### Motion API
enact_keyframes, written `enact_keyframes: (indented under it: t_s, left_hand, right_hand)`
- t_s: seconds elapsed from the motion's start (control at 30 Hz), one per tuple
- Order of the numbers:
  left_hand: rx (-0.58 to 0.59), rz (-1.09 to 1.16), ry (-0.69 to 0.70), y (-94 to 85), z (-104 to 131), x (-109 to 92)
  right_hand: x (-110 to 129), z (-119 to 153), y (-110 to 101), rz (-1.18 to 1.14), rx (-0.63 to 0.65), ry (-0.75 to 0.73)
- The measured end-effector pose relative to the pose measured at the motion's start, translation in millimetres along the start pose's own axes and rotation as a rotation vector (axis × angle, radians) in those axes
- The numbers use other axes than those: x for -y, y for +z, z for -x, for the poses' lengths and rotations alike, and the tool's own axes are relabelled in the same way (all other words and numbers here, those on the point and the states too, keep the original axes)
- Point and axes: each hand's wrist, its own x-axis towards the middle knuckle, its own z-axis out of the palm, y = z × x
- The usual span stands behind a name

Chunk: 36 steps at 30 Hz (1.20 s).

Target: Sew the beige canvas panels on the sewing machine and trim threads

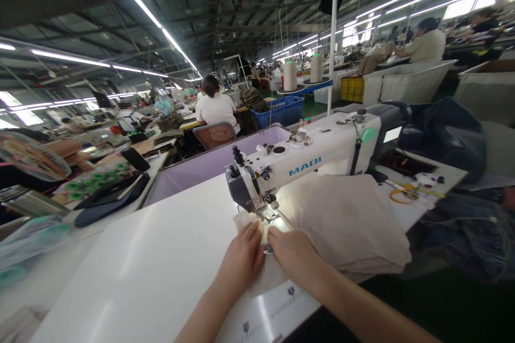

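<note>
A white sewing machine [306, 158] with blue lettering stands on the white table [161, 257], its needle area lit. Beige fabric [341, 220] is piled under and right of the machine's arm, and part of it reaches the needle. Just left of the presser foot, my left hand [243, 252] presses on the cloth with its fingers close together. My right hand [293, 257] is in front of the foot, thumb and fingers closed on the cloth's edge. Both hands' fingertips nearly meet at the needle.
Scissors and small tools [406, 193] lie on the table's right end. A lilac bin [177, 171] is behind the table. Two thread cones [289, 76] stand beyond the machine near a white pole [333, 37]. A person in white [217, 110] sits ahead.
</note>
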Motion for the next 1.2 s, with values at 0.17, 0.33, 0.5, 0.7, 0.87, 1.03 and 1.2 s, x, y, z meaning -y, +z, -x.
enact_keyframes:
  t_s: [0.17, 0.33, 0.5, 0.7, 0.87, 1.03, 1.2]
  left_hand:
    - [-0.021, -0.167, -0.054, 13.4, 14, -12]
    - [-0.069, -0.278, -0.044, 31.3, 44, -31]
    - [-0.046, -0.232, -0.007, 27.3, 47, 6]
    - [-0.076, -0.309, -0.273, -0.2, 1, 60]
    - [-0.026, -0.173, -0.141, -9.5, -14, 15]
    - [-0.212, -0.025, 0.135, -9.8, -8, -40]
    - [-0.195, 0.078, 0.282, -26.6, 1, -42]
  right_hand:
    - [-1, 1, 10, -0.016, -0.016, -0.010]
    - [-7, 21, 8, -0.109, 0.003, -0.027]
    - [-30, 54, -10, -0.247, -0.117, 0.041]
    - [-75, 77, -19, -0.072, -0.232, 0.267]
    - [-91, 79, -16, 0.000, -0.204, 0.229]
    - [-81, 78, -21, -0.093, -0.315, 0.133]
    - [-33, 80, -22, -0.286, -0.201, -0.230]
